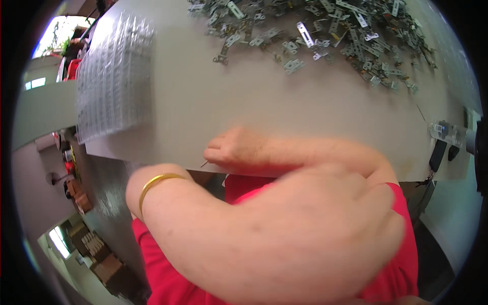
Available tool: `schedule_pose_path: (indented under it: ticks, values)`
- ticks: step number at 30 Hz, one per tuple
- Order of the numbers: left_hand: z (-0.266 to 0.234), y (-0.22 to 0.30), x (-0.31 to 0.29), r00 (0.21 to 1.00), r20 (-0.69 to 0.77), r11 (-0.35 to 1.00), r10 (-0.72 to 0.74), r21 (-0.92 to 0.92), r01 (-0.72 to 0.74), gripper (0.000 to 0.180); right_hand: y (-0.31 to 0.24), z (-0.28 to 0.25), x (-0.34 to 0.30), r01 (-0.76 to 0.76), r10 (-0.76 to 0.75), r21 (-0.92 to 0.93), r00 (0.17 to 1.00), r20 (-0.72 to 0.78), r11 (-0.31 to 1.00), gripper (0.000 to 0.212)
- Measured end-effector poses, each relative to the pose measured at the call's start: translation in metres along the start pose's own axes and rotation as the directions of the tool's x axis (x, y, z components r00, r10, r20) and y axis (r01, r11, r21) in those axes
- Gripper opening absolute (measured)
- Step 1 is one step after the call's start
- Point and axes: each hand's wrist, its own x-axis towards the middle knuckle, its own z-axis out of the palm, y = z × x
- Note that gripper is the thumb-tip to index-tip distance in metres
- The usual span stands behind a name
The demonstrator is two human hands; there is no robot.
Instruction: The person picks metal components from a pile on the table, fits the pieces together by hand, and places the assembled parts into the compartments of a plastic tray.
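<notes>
My left arm crosses close in front of the view, a gold bangle [161, 179] around it at the left. At its right end my left hand [363, 216] is large and blurred, its fingers curled in; whatever they hold, if anything, is hidden. Behind it, my right hand [234, 150] is closed beside the table's near edge. From its fingertips sticks a short, thin, pin-like piece [205, 163]; the rest of that piece is covered by the fingers. Farther off, a heap of small silvery metal brackets [366, 43] is spread over the pale table [203, 101].
A stack of clear plastic trays [114, 79] stands at the table's left edge. On the right lie a clear plastic bottle [447, 132] and a black object [437, 155] near the edge. Cardboard boxes [109, 269] sit on the floor at lower left.
</notes>
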Motion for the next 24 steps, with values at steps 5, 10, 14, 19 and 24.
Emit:
schedule_pose_path:
  ticks: [5, 10, 14, 19, 24]
  values:
    - [0.055, -0.103, -0.012, 0.639, -0.729, 0.931, -0.245, 0.007, 0.364, 0.026, -0.008, 0.021, 0.015, 0.106, 0.016, 0.248, 0.896, -0.444, 0.963, 0.016]
    - [0.082, -0.175, -0.016, 0.606, -0.733, 0.833, -0.308, 0.099, 0.544, 0.038, -0.011, -0.002, 0.016, -0.164, 0.222, 0.629, 0.975, -0.015, 0.760, 0.024]
    - [0.086, -0.184, -0.006, 0.606, -0.711, 0.839, -0.358, 0.041, 0.543, 0.042, -0.014, -0.012, 0.017, -0.209, 0.262, 0.621, 0.965, 0.006, 0.755, 0.024]
    - [0.091, -0.194, -0.002, 0.641, -0.696, 0.837, -0.324, 0.105, 0.537, 0.033, -0.013, -0.008, 0.018, -0.302, 0.352, 0.730, 0.932, 0.090, 0.613, 0.027]
    - [0.094, -0.196, -0.005, 0.619, -0.720, 0.826, -0.314, 0.114, 0.551, 0.025, -0.010, -0.005, 0.014, -0.299, 0.308, 0.662, 0.945, 0.107, 0.687, 0.025]
